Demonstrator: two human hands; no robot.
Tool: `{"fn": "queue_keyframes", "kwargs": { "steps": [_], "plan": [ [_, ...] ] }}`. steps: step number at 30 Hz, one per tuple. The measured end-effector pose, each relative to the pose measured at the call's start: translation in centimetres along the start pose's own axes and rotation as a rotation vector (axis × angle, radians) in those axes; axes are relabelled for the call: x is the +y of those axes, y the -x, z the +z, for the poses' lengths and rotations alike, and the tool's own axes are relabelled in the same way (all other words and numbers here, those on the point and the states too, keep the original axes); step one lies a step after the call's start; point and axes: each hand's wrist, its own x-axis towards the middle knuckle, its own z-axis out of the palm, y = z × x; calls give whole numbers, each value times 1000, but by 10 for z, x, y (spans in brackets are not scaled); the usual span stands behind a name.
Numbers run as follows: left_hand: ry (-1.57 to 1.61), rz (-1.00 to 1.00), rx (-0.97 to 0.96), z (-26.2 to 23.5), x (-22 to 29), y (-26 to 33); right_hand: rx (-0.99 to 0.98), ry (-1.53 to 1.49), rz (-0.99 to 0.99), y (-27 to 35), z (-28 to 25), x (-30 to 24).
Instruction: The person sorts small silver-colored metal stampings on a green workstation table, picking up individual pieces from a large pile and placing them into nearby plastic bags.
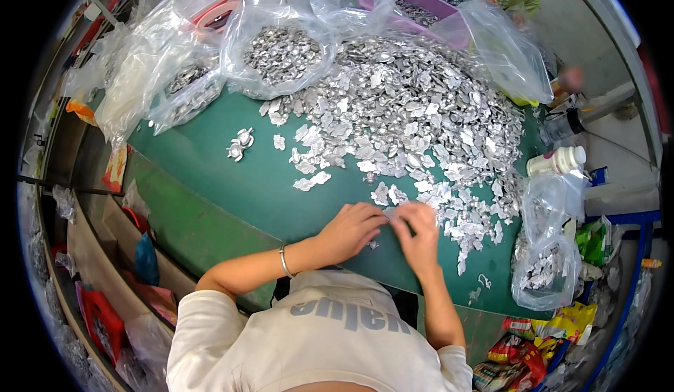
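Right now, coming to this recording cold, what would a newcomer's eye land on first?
First, the huge heap of small silvery metal pieces spread over the green table, filling its far and right side. Next, both hands meet at the heap's near edge: the left hand and right hand pinch a small silvery piece between them. Clear plastic bags holding more pieces ring the far left.

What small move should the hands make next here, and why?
Probably snap or separate the small silver piece pinched between the left hand and right hand, then set it aside: both hands meet on it at the edge of the silver pile.
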Motion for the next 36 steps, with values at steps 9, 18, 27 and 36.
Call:
{"fn": "queue_keyframes", "kwargs": {
  "steps": [9,18,27,36],
  "plan": [
    [-114,-16,-17,6,-5,26,95,287,40,-14,8,10],
    [-115,-147,222,-7,2,38,-149,-22,-105,-24,33,-22],
    [-185,-94,197,-2,-19,41,-83,170,-272,-91,97,-6],
    [-136,-218,303,-26,-22,60,-185,121,-238,-68,77,-25]
  ]
}}
